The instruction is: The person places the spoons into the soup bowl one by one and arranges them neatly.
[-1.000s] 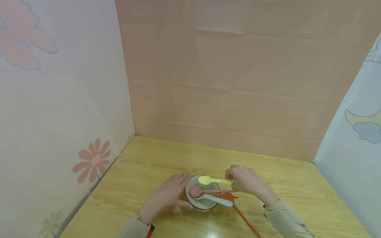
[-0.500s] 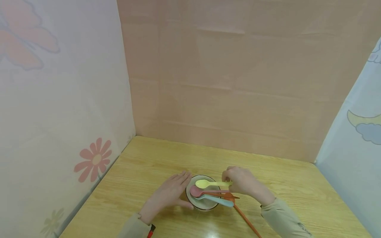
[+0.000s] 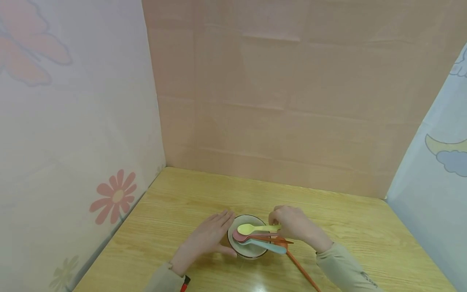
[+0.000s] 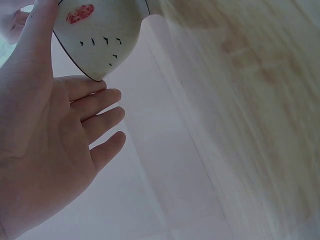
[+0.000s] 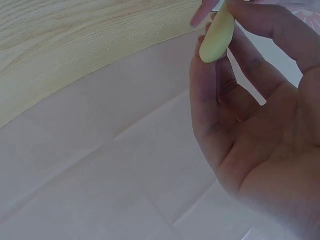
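In the head view a pale dark-rimmed bowl (image 3: 254, 252) stands on the table. My left hand (image 3: 206, 235) lies along its left side, fingers straight and thumb spread; the left wrist view shows the fingertips by the rim of the bowl (image 4: 102, 37). My right hand (image 3: 294, 224) pinches the handle end of a yellow spoon (image 3: 249, 229) whose head is over the bowl. The right wrist view shows that yellow spoon (image 5: 218, 37) between thumb and fingers. A pink spoon (image 3: 238, 237), a light blue spoon (image 3: 271, 246) and a thin orange-red handle (image 3: 281, 241) rest in the bowl.
An orange long-handled spoon (image 3: 302, 269) lies right of the bowl, its head close to the rim. A small red and black object (image 3: 185, 282) shows by the left sleeve. Cloth-covered walls surround the wooden table (image 3: 197, 190), including a pinkish-brown back wall (image 3: 277, 113).
My right hand has moved left and slightly nearer with the yellow spoon, whose head now overlaps the pink spoon. My left hand and the bowl have stayed about where they were.
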Available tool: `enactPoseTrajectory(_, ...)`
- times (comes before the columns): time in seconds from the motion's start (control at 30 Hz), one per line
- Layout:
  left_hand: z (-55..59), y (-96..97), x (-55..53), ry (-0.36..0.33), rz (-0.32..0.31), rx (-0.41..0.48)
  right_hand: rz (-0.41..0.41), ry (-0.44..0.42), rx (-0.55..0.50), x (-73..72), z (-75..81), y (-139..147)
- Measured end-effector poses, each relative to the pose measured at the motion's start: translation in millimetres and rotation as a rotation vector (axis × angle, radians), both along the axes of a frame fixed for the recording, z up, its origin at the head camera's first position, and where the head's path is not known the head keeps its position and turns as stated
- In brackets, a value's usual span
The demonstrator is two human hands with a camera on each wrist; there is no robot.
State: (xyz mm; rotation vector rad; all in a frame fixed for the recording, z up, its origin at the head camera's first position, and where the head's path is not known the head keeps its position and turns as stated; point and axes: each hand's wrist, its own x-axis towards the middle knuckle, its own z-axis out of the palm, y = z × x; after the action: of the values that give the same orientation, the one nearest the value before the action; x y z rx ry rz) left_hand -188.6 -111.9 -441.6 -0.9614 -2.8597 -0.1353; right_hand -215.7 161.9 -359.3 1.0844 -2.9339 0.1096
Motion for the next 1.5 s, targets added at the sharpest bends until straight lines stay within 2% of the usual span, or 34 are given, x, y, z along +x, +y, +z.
enactPoseTrajectory(0.47, -0.8, -0.2, 2.1, 0.015, -0.007, 0.007, 0.012, -0.044, 0.008, -0.8, -1.8, -5.4)
enactPoseTrajectory(0.97, -0.8, -0.2, 1.1, 0.012, -0.006, 0.015, 0.019, -0.041, -0.003, -4.8, -3.4, -5.5)
enactPoseTrajectory(1.5, -2.3, -0.5, 0.3, 0.021, -0.008, 0.014, -0.031, -0.067, -0.022, -5.7, 0.3, -0.5)
